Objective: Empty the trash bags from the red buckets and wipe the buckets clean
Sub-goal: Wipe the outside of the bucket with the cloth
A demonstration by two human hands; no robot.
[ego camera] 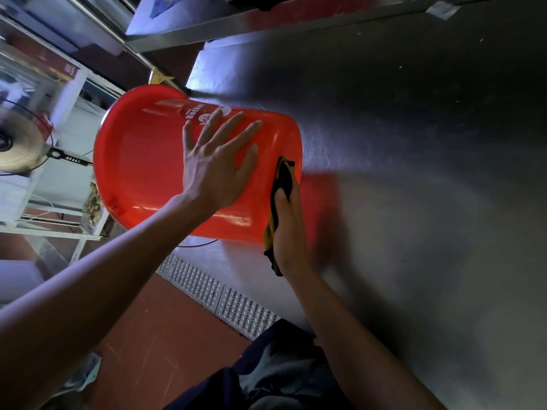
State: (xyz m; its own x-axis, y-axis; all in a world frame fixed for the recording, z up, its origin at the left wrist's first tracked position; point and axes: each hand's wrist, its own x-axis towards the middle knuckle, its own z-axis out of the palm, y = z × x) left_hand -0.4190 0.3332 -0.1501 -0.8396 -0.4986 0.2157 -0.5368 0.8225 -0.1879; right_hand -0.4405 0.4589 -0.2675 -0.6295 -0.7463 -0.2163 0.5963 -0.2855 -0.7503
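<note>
1. A red, round plastic bucket [165,161] lies on its side at the centre left of the frame, on the near left corner of a brushed stainless-steel table [414,173]. Its open mouth points left and hangs out past the table's edge; its base points right.
2. The left hand [216,164] rests flat on the upper side wall of the bucket, fingers [233,125] straight and spread wide, holding nothing.
3. The right hand [287,223] is at the bucket's base, just right of centre. Its fingers are curled round a yellow and black cloth [281,187], pressing it against the base rim.
4. A thin wire handle [196,245] shows as a curve below the bucket.
5. To the right of the bucket the tabletop runs wide and bare across the whole right half of the frame, dull grey with a red reflection beside the bucket's base.
6. The table's left edge runs diagonally from upper centre to lower centre. A perforated metal strip [219,294] lies along it below the bucket.
7. A steel shelf edge [266,23] crosses the top of the frame above the table.
8. Reddish-brown floor tiles [154,335] fill the lower left.
9. A round electric fan [20,143] stands at the far left, blurred, beside a white metal rack [59,226].
</note>
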